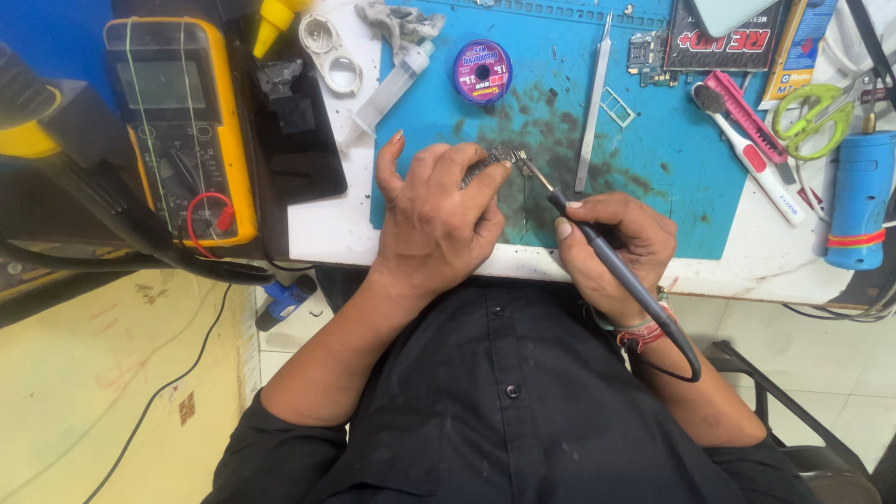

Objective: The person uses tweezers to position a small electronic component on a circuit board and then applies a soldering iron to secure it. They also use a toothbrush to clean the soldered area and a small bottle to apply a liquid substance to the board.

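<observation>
My left hand (437, 217) pinches a pair of metal tweezers (485, 166) that clamp a small metal part (509, 155) above a stained blue work mat (653, 177). A grey soldering iron (607, 261) is gripped like a pen in my right hand (621, 247), and its tip meets the small part at the tweezers' end. The iron's dark cable loops back past my right wrist. Both hands rest at the near edge of the white bench.
A yellow multimeter (182, 131) and a black phone (297, 131) lie at left. On the mat lie a purple wick spool (483, 72), a syringe (392, 89), long tweezers (594, 103) and a circuit board (646, 56). Pink cutter, green scissors (814, 117) and blue canister (859, 196) at right.
</observation>
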